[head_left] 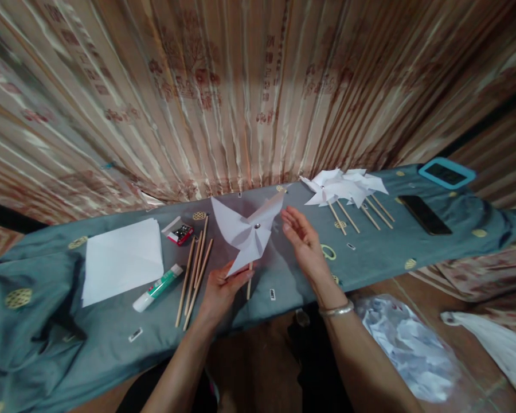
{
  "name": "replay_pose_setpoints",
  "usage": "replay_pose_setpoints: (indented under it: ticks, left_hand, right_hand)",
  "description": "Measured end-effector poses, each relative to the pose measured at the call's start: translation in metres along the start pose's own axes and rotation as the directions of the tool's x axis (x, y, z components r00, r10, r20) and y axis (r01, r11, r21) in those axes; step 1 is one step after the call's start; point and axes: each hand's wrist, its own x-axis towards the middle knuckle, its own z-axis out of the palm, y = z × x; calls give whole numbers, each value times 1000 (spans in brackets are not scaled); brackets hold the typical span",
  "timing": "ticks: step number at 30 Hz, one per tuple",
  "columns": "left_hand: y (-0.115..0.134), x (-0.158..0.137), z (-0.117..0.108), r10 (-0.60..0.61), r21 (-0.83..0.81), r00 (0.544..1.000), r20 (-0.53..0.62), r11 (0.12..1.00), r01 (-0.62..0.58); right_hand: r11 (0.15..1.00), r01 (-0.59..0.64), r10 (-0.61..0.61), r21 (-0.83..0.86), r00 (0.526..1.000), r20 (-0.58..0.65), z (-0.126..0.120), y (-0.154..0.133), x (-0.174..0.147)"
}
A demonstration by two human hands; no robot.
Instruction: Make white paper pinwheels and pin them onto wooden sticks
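Note:
A white paper pinwheel with a shiny pin at its centre is held up over the cloth-covered table. My left hand grips its wooden stick just below the paper blades, fingers closed round it. Beside the pinwheel's right blade is my right hand, fingers partly spread and slightly curled, with nothing seen in it. Whether its fingertips touch the blade, I cannot tell. Several finished-looking pinwheels lie in an overlapping row to the right. Partly behind my right hand shows a pale green-yellow ring-shaped handle.
Left of me lie a stack of white paper, a glue stick, an open box of pins and several loose wooden sticks. A phone and a blue-framed device sit right. A bag of crumpled paper stands on the floor.

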Motion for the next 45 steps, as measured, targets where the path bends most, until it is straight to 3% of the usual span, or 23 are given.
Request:
replay_pose_setpoints:
  ticks: [6,13,18,23,25,27,29,31,35,39,45]
  left_hand:
    - [5,-2,1,-49,-4,999,-17,999,49]
    - [4,1,-1,38,2,997,-73,999,-38]
    - [7,1,-4,93,-8,994,-55,996,-93]
    - [6,0,-8,131,17,991,-15,991,-130]
    - [4,0,-10,119,15,992,-28,993,-119]
    - [2,1,-10,112,23,993,-32,993,-112]
    - [1,0,-10,105,35,994,-29,994,-104]
    - [2,0,-9,94,43,995,-22,995,-93]
    - [2,-2,-5,84,74,996,28,994,-86]
    - [-2,0,-5,74,99,997,33,992,-77]
    - [-6,2,-5,12,-26,997,-78,1000,-14]
  right_hand:
    - [998,-39,37,42,999,34,-1,-6,4]
    - [962,-241,230,125,968,102,6,-12,-5]
    - [894,-413,349,174,885,310,19,-16,-33]
    - [898,-433,360,77,825,435,17,-8,-44]
    - [921,-388,361,-8,849,385,7,-3,-37]
    - [953,-296,303,-68,929,213,-4,1,-28]
    - [980,-167,169,-111,985,12,-12,1,-21]
    - [992,-48,39,-118,996,-78,-15,-3,-17]
    - [999,13,-15,-34,998,-68,-12,-11,-16]
    - [997,-72,72,7,996,-62,-8,-16,-17]
    - [963,-249,241,107,967,77,-1,-17,-27]
